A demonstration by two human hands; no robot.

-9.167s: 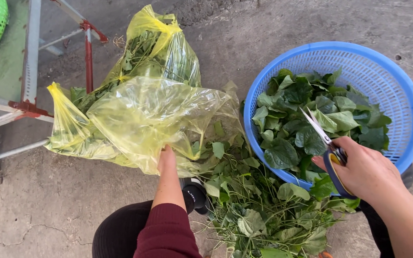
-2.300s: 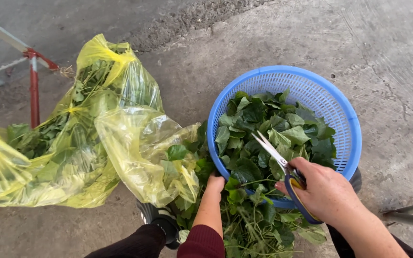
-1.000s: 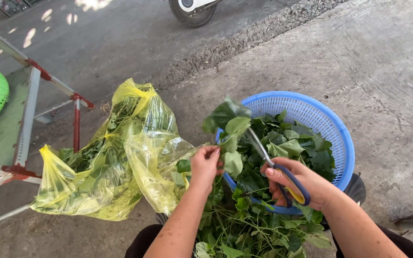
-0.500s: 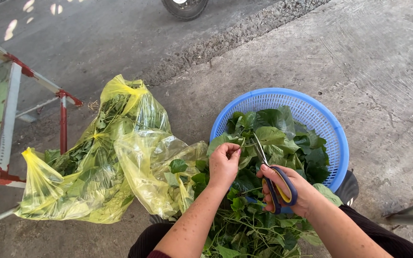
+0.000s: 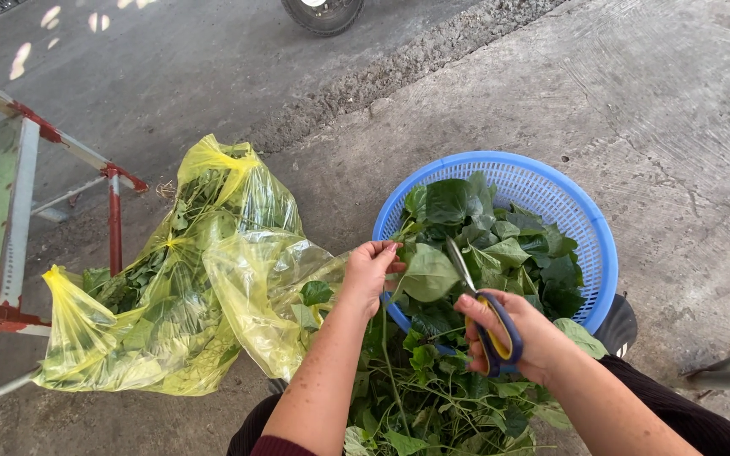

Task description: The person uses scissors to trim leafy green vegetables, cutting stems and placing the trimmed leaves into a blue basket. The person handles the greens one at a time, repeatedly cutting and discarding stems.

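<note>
Scissors (image 5: pixel 485 314) gripped in my right hand (image 5: pixel 517 338) sit just beside my left hand (image 5: pixel 369 272) pinching a leafy stem (image 5: pixel 427 272), so I judge a snip could nick those fingers.

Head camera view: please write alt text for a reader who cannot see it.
A person's left hand holds a leafy green stem over a blue plastic basket of cut leaves, while the right hand aims scissors at it. Yellow plastic bags of greens lie to the left on concrete ground.
</note>
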